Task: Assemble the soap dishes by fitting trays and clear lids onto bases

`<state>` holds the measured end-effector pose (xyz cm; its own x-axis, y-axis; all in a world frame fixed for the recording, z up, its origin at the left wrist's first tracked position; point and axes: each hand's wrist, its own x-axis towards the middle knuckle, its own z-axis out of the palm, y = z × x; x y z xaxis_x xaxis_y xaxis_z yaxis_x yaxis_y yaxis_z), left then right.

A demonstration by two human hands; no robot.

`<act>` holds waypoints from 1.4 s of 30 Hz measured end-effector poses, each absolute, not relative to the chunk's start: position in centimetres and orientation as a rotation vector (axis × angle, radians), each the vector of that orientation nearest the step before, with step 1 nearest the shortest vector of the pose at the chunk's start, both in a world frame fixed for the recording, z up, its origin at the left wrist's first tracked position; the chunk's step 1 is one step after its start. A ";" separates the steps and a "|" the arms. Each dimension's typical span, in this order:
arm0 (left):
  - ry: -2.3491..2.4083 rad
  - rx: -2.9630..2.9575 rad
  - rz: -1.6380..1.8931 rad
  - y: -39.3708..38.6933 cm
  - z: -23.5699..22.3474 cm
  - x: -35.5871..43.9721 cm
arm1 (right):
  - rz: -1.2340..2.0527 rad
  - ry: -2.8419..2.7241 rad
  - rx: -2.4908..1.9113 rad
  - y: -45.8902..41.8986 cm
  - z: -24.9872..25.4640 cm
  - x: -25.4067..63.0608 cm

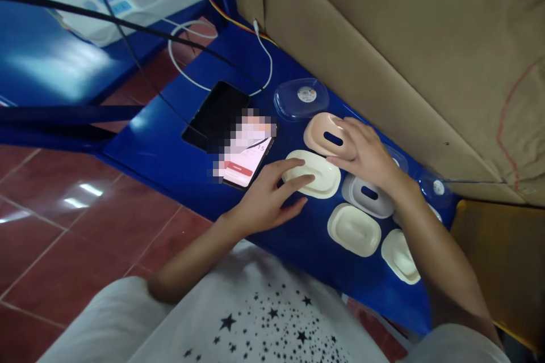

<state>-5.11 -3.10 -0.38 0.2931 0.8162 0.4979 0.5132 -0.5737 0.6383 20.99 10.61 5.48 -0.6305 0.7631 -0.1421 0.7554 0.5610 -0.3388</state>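
My right hand (368, 153) grips the right end of a peach oval piece with a slot, which looks like a soap dish insert (317, 133); its thumb is at the near edge and its fingers at the far edge. My left hand (275, 193) is open, fingers apart, with fingertips over a cream oval dish (326, 178); whether they press on it I cannot tell. Below my right hand lies a grey slotted insert (361, 195). Nearer my body are two more cream dishes, one in full view (354, 229) and one (398, 255) partly behind my right forearm.
A clear oval lid (293, 103) with a round sticker lies at the back, another (430, 187) at the right. Left on the blue bench (162, 147) are a lit phone (242, 161) and a dark device (217, 108). A power strip (140, 17), cables and a cardboard wall (383, 51) border it.
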 end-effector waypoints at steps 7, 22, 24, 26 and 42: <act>1.259 2.172 1.075 -2.6 -1.4 -4.7 | 0.600 -2.628 -1.320 6.4 6.7 22.2; 1.250 2.335 1.011 -2.5 -2.0 -4.4 | 0.308 -2.839 -1.205 0.9 3.9 20.2; 1.257 2.375 1.000 -2.5 -2.1 -4.4 | 0.245 -2.860 -1.211 0.7 3.6 20.0; 1.273 2.404 0.992 -2.6 -2.1 -4.5 | 0.190 -2.869 -1.239 0.5 3.6 19.7; 1.365 2.557 0.920 -2.9 -2.0 -4.4 | 0.176 -2.959 -1.253 1.3 4.5 19.3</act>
